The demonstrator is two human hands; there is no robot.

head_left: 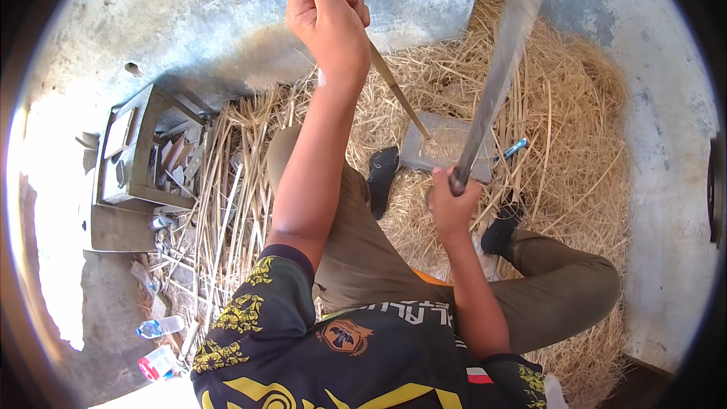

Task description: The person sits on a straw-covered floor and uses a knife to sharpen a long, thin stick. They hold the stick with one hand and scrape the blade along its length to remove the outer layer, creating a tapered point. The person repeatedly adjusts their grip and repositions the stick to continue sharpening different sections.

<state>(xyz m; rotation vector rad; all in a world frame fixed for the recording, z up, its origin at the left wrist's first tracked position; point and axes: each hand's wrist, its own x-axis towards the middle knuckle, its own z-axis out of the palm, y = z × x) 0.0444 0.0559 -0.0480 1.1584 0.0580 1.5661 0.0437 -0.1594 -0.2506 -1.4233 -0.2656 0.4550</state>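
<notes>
My left hand (331,26), raised high at the top of the view, is closed round a long bamboo strip (394,87). The strip slants down to the right, its lower end at a flat grey block (424,144) between my feet. In my right hand (452,208) is the dark handle of a machete (492,95). Its long blade points up and away, smeared by motion near the tip. Blade and strip are apart. Pale shavings lie on top of the block.
Straw-like bamboo shavings (575,129) cover the floor. A blue object (515,148) lies beside the block. At left are long split strips (219,212), a wooden frame (144,151) with scraps inside, a plastic bottle (160,326) and a red-and-white container (157,363). Concrete walls (227,15) stand close.
</notes>
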